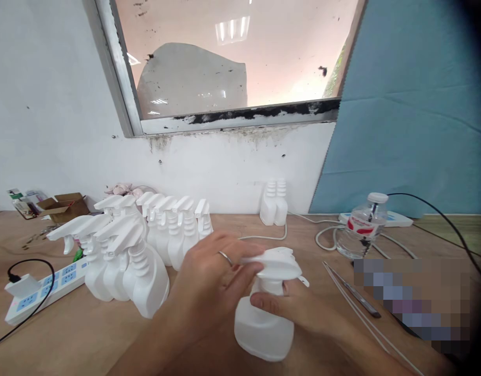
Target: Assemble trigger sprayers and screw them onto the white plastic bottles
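A white spray bottle (pixel 264 334) stands before me on the brown table, with its white trigger head (pixel 278 265) on top. My left hand (pixel 220 269), which wears a ring, is closed on one end of the trigger head between thumb and fingers. Lower down, my right hand (pixel 289 308) wraps the bottle's neck from the right, its thumb lying across the front. Part of the neck and trigger is hidden behind the fingers. To the left of my hands stand several white spray bottles (pixel 146 282) with trigger heads fitted.
Two white bottles without spray heads (pixel 273 206) stand by the wall. A water bottle (pixel 361 230), cables, a craft knife (pixel 360 297) and a blurred-out item (pixel 412 303) lie to the right. Left are a power strip (pixel 63 284) and an open cardboard box (pixel 66 208).
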Motion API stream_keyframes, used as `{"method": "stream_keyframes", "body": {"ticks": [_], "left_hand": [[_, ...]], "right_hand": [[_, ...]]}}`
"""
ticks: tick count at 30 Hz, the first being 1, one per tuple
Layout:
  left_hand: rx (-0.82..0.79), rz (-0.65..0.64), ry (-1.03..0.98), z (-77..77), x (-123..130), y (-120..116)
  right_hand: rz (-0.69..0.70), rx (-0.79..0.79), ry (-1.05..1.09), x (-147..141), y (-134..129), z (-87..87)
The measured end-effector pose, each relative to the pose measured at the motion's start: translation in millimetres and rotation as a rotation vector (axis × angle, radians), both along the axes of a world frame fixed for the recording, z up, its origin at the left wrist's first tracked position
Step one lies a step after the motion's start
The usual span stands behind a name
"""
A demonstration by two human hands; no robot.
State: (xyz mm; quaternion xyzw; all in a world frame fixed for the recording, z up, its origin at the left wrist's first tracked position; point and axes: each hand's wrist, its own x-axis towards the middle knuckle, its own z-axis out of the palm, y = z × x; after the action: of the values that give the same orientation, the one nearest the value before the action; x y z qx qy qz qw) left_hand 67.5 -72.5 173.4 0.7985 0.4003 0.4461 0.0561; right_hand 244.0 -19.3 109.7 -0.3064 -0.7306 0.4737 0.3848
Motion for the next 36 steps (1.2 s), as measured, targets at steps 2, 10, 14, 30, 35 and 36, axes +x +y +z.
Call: {"method": "stream_keyframes", "body": {"ticks": [2,10,14,30,35,36], "left_hand": [[0.038,0.121,0.057,1.8,-11,-4],[0.072,0.747,0.274,13.9,-77,-26],[0.126,0.890,0.331,17.4,-92,-27],[0.078,0.986,0.339,15.5,-89,-9],[0.085,0.986,0.337,13.3,-88,-7],[0.093,0.995,0.339,13.6,-88,-7]], "right_hand": [[0.021,0.134,-0.109,-5,3,-7.0],[0.119,0.260,-0.422,-30,3,-78.9],[0.194,0.364,-0.540,-35,-7,-103.2],[0.244,0.459,-0.590,-36,-8,-99.9],[0.242,0.476,-0.607,-35,-8,-102.8],[0.247,0.484,-0.613,-34,-8,-103.1]]}}
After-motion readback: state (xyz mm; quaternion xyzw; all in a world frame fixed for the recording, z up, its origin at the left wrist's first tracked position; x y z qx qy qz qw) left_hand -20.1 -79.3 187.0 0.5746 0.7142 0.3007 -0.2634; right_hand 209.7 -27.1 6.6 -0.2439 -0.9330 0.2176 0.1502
